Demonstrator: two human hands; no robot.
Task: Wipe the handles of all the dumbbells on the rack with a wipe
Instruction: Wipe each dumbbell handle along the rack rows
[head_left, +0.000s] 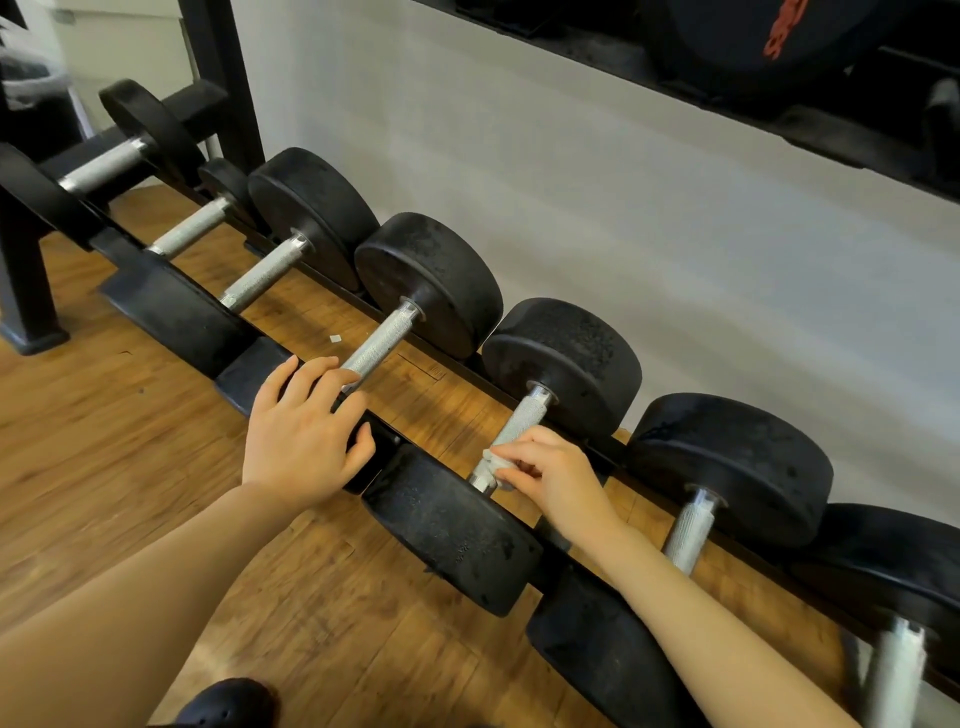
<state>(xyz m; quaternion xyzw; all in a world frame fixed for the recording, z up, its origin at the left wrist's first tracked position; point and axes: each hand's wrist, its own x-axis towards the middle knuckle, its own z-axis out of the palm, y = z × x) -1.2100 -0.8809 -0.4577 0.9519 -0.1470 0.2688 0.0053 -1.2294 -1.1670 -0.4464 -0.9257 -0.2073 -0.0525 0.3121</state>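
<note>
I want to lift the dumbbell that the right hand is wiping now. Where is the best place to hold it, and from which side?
Grip the knurled metal handle at its bare middle, coming from above. The dumbbell lies across the rack, so only the handle is thin enough for fingers to wrap; the black heads are wide and round. The right hand presses the wipe on the near end.
</note>
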